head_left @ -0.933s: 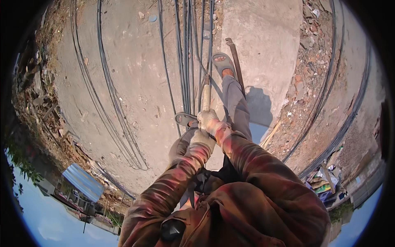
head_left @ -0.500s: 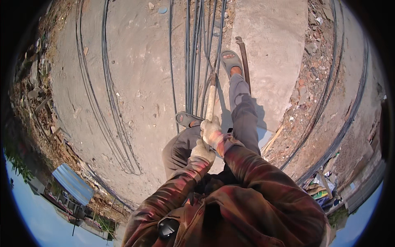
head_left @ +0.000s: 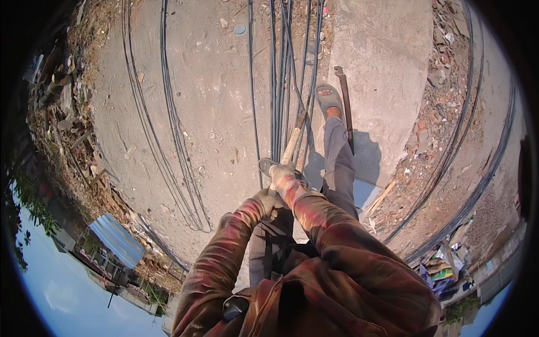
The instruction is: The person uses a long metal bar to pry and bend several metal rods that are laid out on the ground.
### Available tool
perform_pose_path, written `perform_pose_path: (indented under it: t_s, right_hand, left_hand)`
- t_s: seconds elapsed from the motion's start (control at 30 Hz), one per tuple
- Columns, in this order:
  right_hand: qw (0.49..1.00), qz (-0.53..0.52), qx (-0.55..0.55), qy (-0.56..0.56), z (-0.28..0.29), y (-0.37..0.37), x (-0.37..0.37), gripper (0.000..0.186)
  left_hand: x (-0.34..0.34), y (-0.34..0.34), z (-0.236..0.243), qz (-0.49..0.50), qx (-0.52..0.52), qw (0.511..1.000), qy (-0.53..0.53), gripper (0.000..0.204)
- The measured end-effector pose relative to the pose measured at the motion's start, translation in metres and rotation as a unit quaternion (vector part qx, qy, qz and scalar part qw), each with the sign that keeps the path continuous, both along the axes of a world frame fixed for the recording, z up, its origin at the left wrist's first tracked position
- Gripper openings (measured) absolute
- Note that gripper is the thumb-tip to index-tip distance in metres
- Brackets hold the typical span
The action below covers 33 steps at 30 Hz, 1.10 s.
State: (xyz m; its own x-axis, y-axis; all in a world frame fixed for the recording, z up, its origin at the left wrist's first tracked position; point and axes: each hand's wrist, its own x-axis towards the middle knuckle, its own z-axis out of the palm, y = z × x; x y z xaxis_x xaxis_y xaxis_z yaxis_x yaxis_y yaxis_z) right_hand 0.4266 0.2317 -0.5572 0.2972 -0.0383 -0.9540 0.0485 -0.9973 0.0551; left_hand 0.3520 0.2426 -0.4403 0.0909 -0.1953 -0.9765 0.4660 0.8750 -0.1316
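Observation:
Both my hands wear pale work gloves and grip a long tool with a pale, wrapped-looking handle (head_left: 291,144). My right hand (head_left: 282,175) is closed around the handle higher up. Lower, close to my body, my left hand (head_left: 268,203) has its fingers curled at the handle's near end. The tool's dark metal head meets the long steel rods (head_left: 273,84) on the ground; how it fits on them is too small to tell. To the right of my sandalled foot (head_left: 329,100) lies a rusty bar with a hooked end (head_left: 345,104).
More bent rods (head_left: 177,129) lie on the left, and dark rod bundles (head_left: 477,180) curve along the right. Rubble (head_left: 429,118) borders the pale concrete strip (head_left: 382,62). A blue corrugated sheet (head_left: 117,240) stands at the lower left, by piled debris.
The tool's handle has tilted, its near end swinging left and toward me. My left hand has moved left and my hands are farther apart. The whole view has shifted, with the ground appearing farther right.

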Motion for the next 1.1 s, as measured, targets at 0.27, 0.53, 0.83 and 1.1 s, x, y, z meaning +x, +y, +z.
perform_pose_path:
  t_s: [0.27,0.53,0.83,1.1]
  right_hand:
    - [0.917,-0.284,-0.006,0.280,-0.066,0.054,0.076,0.019]
    - [0.983,-0.062,0.046,0.168,-0.068,-0.015,0.063,0.022]
    - [0.986,-0.073,0.094,0.115,-0.086,-0.135,-0.011,0.039]
    - [0.989,-0.075,0.066,0.112,-0.049,-0.139,-0.074,0.016]
  left_hand:
    - [0.081,0.016,-0.078,-0.015,0.192,0.976,0.102,0.029]
    - [0.089,0.003,-0.054,-0.025,0.076,0.981,0.177,0.053]
    - [0.019,-0.164,-0.109,-0.033,0.104,0.982,0.156,0.053]
    - [-0.062,-0.180,-0.083,-0.045,0.169,0.981,0.084,0.058]
